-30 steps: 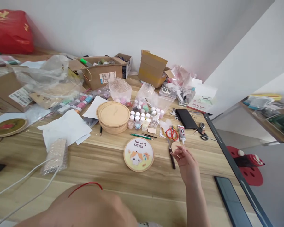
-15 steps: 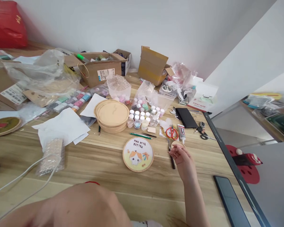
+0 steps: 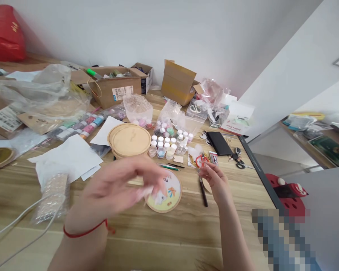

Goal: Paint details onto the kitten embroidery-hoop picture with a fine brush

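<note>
My left hand (image 3: 121,188) hangs over the table, blurred by motion. Its fingers bend toward the thumb, and a pale smear shows at the fingertips; whether something is held is unclear. Behind them lies a round wooden-rimmed cat picture (image 3: 173,201), partly covered. My right hand (image 3: 217,184) is closed in a pinch, with thumb and fingertips together; what they hold, if anything, is too small to name. Beside it lies a dark-handled tool (image 3: 203,194), and a small wooden disc (image 3: 207,185) shows partly beneath. Just beyond are red-handled cutters (image 3: 199,162) and a glue tube (image 3: 214,157).
Stacked wooden rounds (image 3: 130,139) stand left of white-lidded jars (image 3: 166,141). Farther back are cardboard boxes (image 3: 176,84) and plastic bags. White paper (image 3: 70,156) and a bubble-wrapped pack (image 3: 52,195) lie left. A black wallet (image 3: 219,143) and keys (image 3: 237,152) lie right.
My left hand has come into view and swung over the cat picture. My right hand has shifted slightly, still pinched. The view has turned a little.
</note>
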Demonstrator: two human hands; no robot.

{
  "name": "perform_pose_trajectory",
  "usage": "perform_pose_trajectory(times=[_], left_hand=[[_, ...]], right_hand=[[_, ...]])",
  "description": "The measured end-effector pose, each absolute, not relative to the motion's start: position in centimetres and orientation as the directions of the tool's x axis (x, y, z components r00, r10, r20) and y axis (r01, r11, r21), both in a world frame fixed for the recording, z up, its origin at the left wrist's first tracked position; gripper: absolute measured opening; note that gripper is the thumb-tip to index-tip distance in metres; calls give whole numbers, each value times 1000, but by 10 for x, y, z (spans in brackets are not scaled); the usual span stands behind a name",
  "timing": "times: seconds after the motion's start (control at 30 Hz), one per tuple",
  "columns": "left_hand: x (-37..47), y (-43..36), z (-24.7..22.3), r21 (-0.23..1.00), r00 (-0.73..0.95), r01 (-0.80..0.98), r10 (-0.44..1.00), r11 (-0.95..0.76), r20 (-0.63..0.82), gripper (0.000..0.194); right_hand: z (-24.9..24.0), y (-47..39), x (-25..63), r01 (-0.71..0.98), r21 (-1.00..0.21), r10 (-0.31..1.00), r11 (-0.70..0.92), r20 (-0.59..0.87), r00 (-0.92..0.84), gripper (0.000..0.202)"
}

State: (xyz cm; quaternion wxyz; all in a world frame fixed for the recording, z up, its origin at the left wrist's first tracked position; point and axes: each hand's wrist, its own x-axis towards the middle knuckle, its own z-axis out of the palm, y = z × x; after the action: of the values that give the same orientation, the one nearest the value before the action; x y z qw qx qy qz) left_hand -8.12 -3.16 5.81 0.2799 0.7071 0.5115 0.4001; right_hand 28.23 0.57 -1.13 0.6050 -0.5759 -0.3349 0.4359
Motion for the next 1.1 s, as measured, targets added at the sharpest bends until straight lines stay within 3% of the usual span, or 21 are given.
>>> perform_pose_trajectory(times=[0.1, 0.17, 0.3, 0.5, 0.83, 1.1], left_hand=[[-32, 45, 90, 534, 391, 653, 843, -537, 370, 38], [-22, 76, 84, 363, 360, 783, 843, -506, 399, 33], [-37, 109, 44, 235, 326, 882, 889, -408, 320, 42], [-55, 124, 26, 317, 282, 896, 949, -312, 138, 49], [-57, 125, 26, 356, 316, 881, 948, -311, 46, 64], [-67, 124, 28, 354, 346, 872, 937, -339, 46, 57]], right_hand=[[-4, 26, 295, 285, -955, 921, -81, 37, 389, 48], [-2, 40, 302, 529, -842, 926, -106, 110, 361, 49], [-10, 70, 310, 700, -706, 925, -109, 186, 331, 42], [-40, 92, 304, 829, -554, 936, -72, 249, 247, 52], [-59, 92, 309, 916, -398, 942, -56, 283, 180, 35], [-60, 91, 304, 933, -350, 936, -80, 295, 191, 47]])
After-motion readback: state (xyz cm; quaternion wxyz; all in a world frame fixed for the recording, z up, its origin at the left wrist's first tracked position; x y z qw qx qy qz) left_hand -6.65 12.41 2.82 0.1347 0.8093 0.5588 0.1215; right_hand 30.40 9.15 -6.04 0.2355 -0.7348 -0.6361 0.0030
